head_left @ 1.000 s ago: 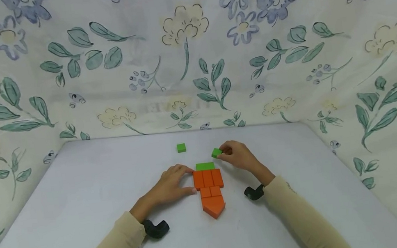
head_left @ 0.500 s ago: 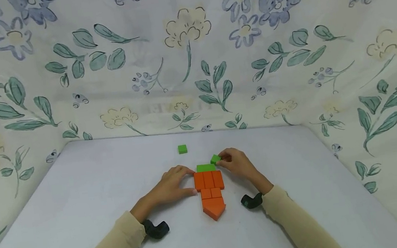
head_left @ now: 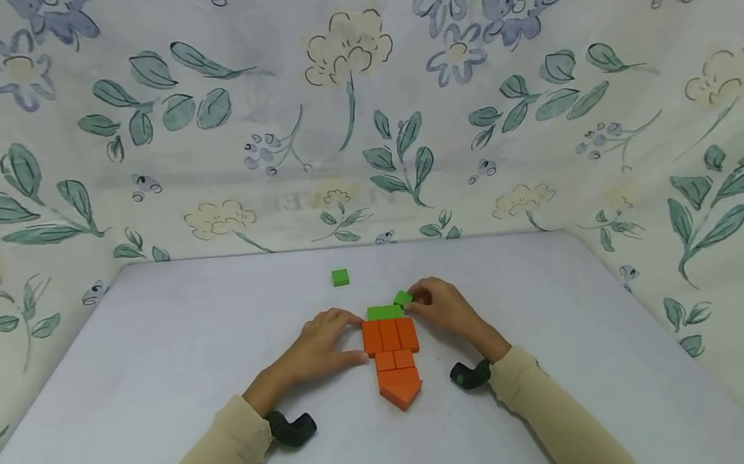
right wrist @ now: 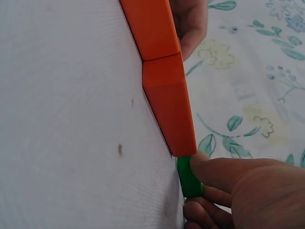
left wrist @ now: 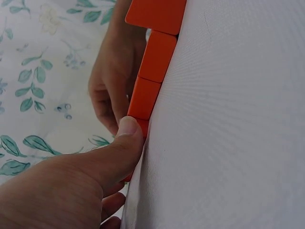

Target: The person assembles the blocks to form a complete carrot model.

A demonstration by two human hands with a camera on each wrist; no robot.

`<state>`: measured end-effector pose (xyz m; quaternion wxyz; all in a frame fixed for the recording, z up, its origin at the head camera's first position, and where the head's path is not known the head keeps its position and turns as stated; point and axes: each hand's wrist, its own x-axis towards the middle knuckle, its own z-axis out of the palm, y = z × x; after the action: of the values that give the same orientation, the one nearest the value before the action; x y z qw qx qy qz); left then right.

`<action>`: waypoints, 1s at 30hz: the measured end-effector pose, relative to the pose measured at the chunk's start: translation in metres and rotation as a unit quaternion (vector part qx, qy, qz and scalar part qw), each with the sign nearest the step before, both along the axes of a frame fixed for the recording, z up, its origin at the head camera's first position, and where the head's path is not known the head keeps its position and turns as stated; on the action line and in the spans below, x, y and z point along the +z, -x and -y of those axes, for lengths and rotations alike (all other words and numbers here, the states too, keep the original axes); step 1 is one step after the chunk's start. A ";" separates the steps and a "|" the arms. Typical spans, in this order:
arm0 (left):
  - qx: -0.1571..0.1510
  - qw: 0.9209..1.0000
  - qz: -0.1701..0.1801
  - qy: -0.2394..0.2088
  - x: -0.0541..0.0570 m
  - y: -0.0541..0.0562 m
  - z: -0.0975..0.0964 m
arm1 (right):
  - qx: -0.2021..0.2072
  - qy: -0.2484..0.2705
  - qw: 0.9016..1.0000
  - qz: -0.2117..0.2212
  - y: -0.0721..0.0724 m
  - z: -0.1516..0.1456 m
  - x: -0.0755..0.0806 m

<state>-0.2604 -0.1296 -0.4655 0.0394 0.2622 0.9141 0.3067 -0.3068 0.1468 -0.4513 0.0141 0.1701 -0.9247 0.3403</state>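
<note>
On the white table, orange blocks [head_left: 390,336] lie together in a flat figure with a pointed block [head_left: 400,388] at the near end. A green strip [head_left: 384,312] lies along its far edge. My left hand [head_left: 310,352] holds the left block of the wide orange row, thumb at its near end and forefinger at its far end. In the left wrist view the thumb [left wrist: 127,129] presses against orange. With thumb and fingers, my right hand [head_left: 447,308] pinches a small green block [head_left: 403,298], turned askew at the strip's right end. Its fingers partly hide it.
Another small green block [head_left: 340,277] lies farther back, left of the figure. Black wrist cameras [head_left: 293,430] jut inward from both wrists. A floral cloth [head_left: 329,113] hangs behind the table [head_left: 400,461] and along its sides.
My right hand has brought its green block nearer and slightly left, to the strip's right end. Over the last half second it hardly moves. The left hand keeps its place.
</note>
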 end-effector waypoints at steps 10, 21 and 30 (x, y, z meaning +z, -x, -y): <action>0.000 1.000 -0.003 -0.004 0.002 -0.001 -0.002 | 0.002 0.015 1.000 0.025 0.001 -0.005 0.006; 0.007 1.000 -0.005 -0.002 0.000 -0.004 0.001 | 0.134 -0.001 0.988 0.072 -0.025 -0.028 0.018; -0.005 1.000 -0.007 -0.002 0.000 0.003 0.002 | 0.184 -0.011 0.980 0.069 -0.028 -0.033 0.010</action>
<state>-0.2631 -0.1319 -0.4652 0.0337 0.2689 0.9124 0.3067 -0.2790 0.1799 -0.4416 -0.1144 0.3141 -0.8799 0.3376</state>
